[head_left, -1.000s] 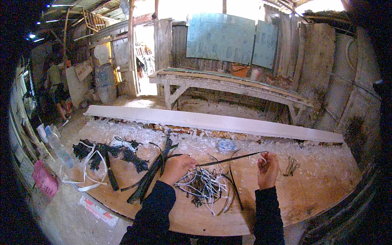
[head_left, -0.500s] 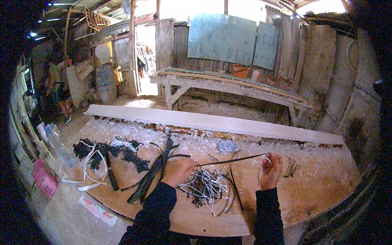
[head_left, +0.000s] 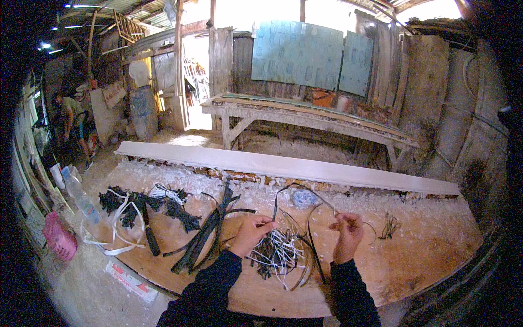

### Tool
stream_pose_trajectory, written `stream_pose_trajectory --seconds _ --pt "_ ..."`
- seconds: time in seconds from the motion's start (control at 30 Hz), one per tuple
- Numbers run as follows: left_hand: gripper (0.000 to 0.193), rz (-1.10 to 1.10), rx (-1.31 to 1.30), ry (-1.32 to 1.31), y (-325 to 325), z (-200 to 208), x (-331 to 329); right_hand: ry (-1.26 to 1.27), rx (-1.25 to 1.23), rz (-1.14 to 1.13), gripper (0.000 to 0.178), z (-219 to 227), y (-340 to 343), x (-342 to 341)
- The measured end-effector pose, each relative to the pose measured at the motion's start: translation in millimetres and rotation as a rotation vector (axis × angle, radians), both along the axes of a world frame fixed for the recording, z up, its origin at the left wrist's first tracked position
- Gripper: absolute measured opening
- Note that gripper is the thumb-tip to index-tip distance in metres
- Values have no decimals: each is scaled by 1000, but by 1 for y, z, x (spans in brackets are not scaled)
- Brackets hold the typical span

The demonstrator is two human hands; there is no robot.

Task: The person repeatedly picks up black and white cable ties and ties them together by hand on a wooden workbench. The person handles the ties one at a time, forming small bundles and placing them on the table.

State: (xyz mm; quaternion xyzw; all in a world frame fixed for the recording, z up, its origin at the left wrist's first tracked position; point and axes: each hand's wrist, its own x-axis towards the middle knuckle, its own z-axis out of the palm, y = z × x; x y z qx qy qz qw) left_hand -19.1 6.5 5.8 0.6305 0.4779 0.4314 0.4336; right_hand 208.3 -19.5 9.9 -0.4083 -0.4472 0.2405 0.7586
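A thin dark strip [head_left: 285, 188] runs between my two hands, bent up in a slack arch. My left hand [head_left: 251, 234] pinches one end between thumb and fingers. My right hand [head_left: 347, 236] is closed on the other end, and a thin tail curves out beyond it. Below and between my hands lies a tangled pile of white and black strings [head_left: 277, 252]. Loose dark strips [head_left: 312, 240] curve beside that pile. Left of my left hand rests a bundle of long, flat black strips [head_left: 202, 235].
On the board's left lie black cord bundles [head_left: 128, 207], a white strap [head_left: 115, 231] and a dark-handled tool [head_left: 151, 240]. A small wire-like bundle [head_left: 389, 225] sits at right. A white beam [head_left: 283, 164] edges the board's far side. A person [head_left: 73, 122] stoops at far left.
The strip, stretched nearly straight before, now arches loosely upward. My right hand has moved a little left and my left hand slightly right. The person at far left has bent down.
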Motion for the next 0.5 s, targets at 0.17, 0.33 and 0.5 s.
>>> stream_pose_trajectory --seconds 0.17,0.33,0.5 --pt "13 -167 -278 -455 -5 -10 21 -713 161 -40 10 -15 -15 -29" --pt "12 -276 -375 -564 -4 -25 23 -1064 257 7 16 -18 -19 -37" --pt "12 -300 -412 -656 -3 -25 23 -1099 281 0 18 -17 -18 -37"
